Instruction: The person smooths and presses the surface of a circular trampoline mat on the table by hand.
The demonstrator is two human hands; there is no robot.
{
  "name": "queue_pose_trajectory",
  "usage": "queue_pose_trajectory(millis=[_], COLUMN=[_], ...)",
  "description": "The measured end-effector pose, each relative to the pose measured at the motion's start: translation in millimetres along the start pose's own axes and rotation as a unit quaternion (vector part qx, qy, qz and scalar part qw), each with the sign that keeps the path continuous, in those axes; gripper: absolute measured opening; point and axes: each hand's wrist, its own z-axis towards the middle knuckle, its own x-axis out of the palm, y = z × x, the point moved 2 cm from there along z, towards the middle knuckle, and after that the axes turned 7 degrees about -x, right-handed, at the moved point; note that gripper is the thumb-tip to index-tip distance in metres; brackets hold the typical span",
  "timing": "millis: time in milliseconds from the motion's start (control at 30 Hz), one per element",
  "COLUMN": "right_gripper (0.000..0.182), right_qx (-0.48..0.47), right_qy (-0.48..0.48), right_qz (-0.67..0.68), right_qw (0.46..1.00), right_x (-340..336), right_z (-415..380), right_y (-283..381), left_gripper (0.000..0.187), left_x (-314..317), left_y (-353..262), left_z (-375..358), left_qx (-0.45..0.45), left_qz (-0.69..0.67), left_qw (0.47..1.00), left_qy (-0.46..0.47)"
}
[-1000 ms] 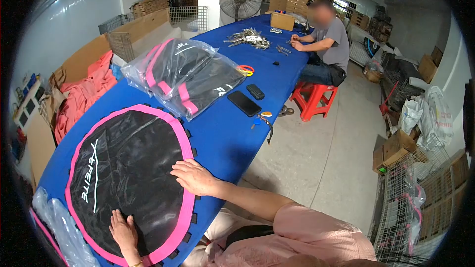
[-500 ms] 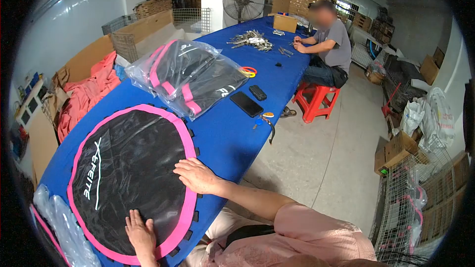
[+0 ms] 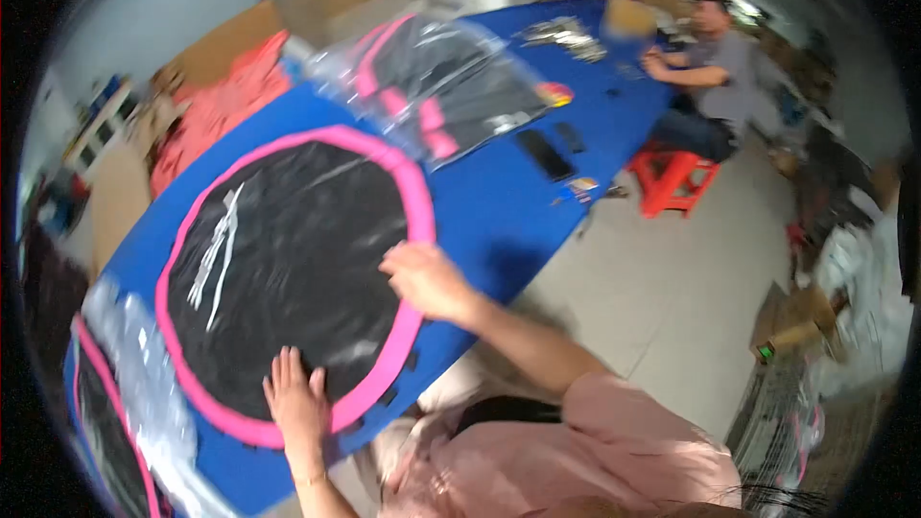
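A round black mat (image 3: pixel 307 230) with a broad pink border lies flat on the blue-covered table (image 3: pixel 499 221). White lettering, smeared by motion, runs along its left side, and dark tabs stick out past the lower right edge. My left hand (image 3: pixel 297 405) rests flat at the mat's bottom edge, its fingers spread over the black cloth. Over the right border lies my right hand (image 3: pixel 430 280), fingers stretched out towards the centre. Neither hand grips anything.
Beyond the mat are a plastic-bagged pink and black mat (image 3: pixel 460 86), a phone (image 3: pixel 545 154) and keys (image 3: pixel 579 189). Plastic wrapping (image 3: pixel 144 364) lies at the left. Across the table a person (image 3: pixel 715 77) sits on a red stool (image 3: pixel 672 180) near metal parts (image 3: pixel 566 36).
My view has swung, so the table and mat appear shifted up and right, with blur. Both hands stay on the mat's edge in about the same places.
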Motion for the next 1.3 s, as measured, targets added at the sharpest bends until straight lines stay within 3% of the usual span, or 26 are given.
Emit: queue_pose_trajectory(millis=[33,100,200,467,767,867,1133,1300], right_gripper=[0.026,0.027,0.028,0.028,0.028,0.029,0.029,0.029], right_qx=[0.011,0.06,-0.02,0.003,-0.002,-0.005,-0.01,-0.019], right_qy=[-0.01,0.071,-0.063,-0.04,-0.046,-0.049,-0.039,-0.039], right_qz=[0.002,-0.029,-0.015,-0.016,-0.012,-0.009,-0.026,-0.025], right_qw=[1.0,0.995,0.998,0.999,0.999,0.999,0.999,0.999], right_x=[-3,-6,5,-1,-5,-6,-4,-4], right_z=[1,9,-5,-4,-4,-4,-4,-5], right_y=[3,3,-8,-3,1,1,0,-2], left_gripper=[0.056,0.054,0.059,0.063,0.066,0.067,0.061,0.059], left_x=[-2,-6,-7,4,12,16,46,50], left_y=[8,17,16,19,31,11,-77,-95], left_z=[0,0,-3,43,126,135,127,140], left_qx=[-0.001,0.006,0.005,0.011,-0.039,-0.032,0.099,0.104], left_qz=[0.008,0.033,0.059,0.077,0.068,0.075,0.035,0.043], left_qw=[1.0,0.999,0.997,0.996,0.997,0.996,0.994,0.994], left_qy=[-0.016,-0.031,-0.045,-0.044,0.022,0.034,0.019,0.007])
